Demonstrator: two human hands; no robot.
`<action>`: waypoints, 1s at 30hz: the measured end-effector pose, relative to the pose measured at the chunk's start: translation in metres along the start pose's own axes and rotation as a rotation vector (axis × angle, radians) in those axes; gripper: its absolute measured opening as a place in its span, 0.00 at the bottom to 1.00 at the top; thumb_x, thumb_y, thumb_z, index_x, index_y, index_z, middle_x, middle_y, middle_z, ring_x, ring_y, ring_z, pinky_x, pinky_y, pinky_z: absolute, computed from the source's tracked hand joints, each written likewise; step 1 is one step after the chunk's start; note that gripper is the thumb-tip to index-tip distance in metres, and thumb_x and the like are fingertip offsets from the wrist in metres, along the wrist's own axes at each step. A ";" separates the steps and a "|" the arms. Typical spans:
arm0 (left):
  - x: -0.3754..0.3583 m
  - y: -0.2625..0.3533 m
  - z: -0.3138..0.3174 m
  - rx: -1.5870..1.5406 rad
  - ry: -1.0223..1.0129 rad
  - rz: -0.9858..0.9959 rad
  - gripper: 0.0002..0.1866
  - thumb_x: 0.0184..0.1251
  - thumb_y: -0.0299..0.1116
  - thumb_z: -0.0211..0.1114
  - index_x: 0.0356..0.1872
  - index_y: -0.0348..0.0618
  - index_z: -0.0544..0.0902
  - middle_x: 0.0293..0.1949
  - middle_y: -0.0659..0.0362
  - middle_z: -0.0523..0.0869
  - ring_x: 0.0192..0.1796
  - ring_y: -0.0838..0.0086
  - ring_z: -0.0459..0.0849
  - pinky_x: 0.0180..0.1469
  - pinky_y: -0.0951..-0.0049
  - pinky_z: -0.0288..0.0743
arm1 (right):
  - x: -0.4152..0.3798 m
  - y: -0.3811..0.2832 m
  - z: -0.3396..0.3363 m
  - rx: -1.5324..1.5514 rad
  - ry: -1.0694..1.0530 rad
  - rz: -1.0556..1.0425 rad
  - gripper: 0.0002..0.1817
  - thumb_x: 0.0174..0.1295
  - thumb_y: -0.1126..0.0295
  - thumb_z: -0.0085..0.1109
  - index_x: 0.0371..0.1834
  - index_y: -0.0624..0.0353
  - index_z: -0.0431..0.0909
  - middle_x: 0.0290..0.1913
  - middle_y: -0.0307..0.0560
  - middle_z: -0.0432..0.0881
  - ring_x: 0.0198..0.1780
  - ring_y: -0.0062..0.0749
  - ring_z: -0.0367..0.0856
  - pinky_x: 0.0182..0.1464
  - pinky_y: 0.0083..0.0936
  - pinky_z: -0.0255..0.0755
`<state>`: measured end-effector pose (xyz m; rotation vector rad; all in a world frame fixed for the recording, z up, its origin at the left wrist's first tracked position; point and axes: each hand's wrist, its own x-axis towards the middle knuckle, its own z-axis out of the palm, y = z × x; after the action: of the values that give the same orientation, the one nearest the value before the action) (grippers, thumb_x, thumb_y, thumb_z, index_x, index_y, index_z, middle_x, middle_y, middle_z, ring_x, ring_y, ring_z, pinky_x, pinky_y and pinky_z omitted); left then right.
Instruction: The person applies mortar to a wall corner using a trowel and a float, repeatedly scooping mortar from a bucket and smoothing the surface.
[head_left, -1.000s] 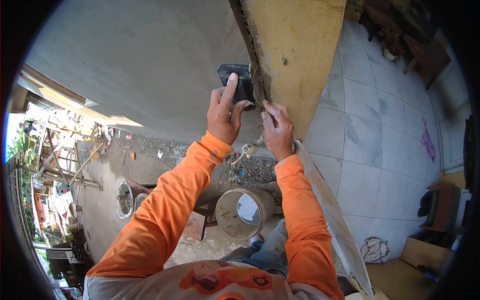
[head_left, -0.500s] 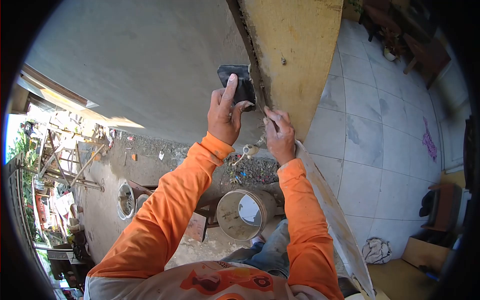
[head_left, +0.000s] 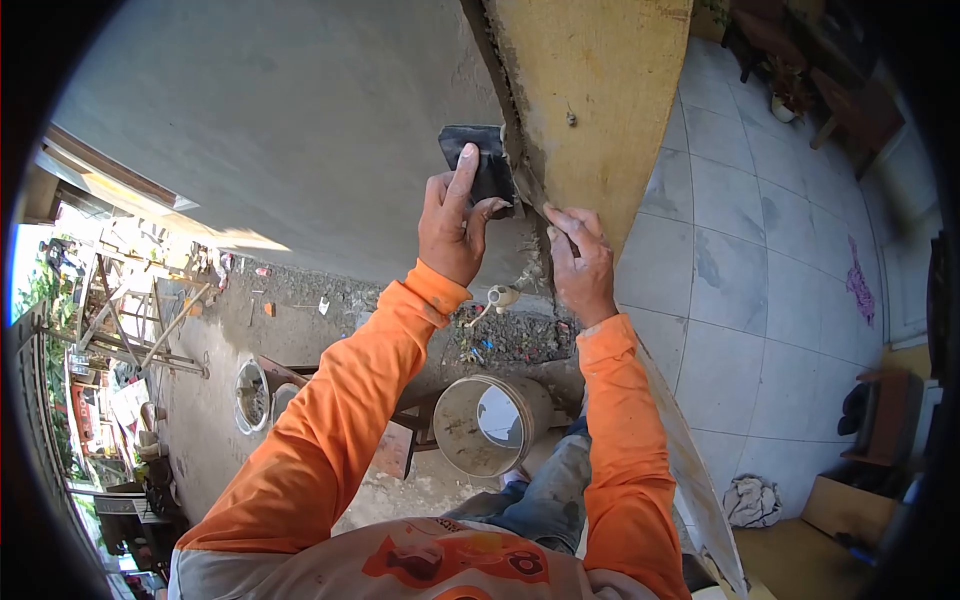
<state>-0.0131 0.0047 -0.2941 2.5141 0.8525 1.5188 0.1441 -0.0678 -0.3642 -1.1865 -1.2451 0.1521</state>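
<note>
My left hand [head_left: 455, 225] grips a black flat plate [head_left: 488, 165] with rounded corners and holds it against the grey plastered wall [head_left: 330, 120]. Grey mortar clings to the plate's right edge, beside the rough corner joint. Just to the right, my right hand [head_left: 583, 265] is closed in a pinch on a thin, narrow tool [head_left: 532, 187]. Its slim end points up and left to the joint, near the plate; the rest is hidden by my fingers. A yellow wall face [head_left: 590, 90] rises beyond the joint.
Below my hands, a cream tap [head_left: 502, 297] juts from the wall. A round bucket [head_left: 447, 440] stands beneath, and a smaller bucket [head_left: 250, 395] sits to the left. A long board [head_left: 690, 470] leans by my right arm. Pale tiles [head_left: 725, 290] cover the right-hand floor.
My right hand has moved slightly right and down, away from the plate, with the narrow tool still pinched. My left hand and the plate stay against the wall at nearly the same spot.
</note>
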 end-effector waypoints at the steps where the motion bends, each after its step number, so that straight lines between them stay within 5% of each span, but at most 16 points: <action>1: 0.001 0.002 0.000 0.015 0.011 0.026 0.41 0.52 0.15 0.70 0.71 0.44 0.68 0.38 0.55 0.76 0.37 0.70 0.74 0.39 0.76 0.75 | -0.007 0.002 -0.004 -0.017 -0.044 0.039 0.17 0.59 0.83 0.56 0.51 0.57 0.83 0.43 0.52 0.80 0.41 0.41 0.82 0.44 0.31 0.76; 30: 0.001 0.000 -0.001 -0.019 0.011 0.007 0.41 0.51 0.17 0.73 0.70 0.45 0.69 0.39 0.55 0.76 0.34 0.70 0.74 0.36 0.74 0.75 | -0.009 0.002 0.013 -0.039 0.094 -0.048 0.17 0.58 0.82 0.57 0.50 0.57 0.83 0.43 0.51 0.79 0.41 0.44 0.81 0.42 0.33 0.76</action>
<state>-0.0138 0.0045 -0.2925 2.5001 0.8286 1.5373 0.1315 -0.0652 -0.3741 -1.1831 -1.1981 0.0358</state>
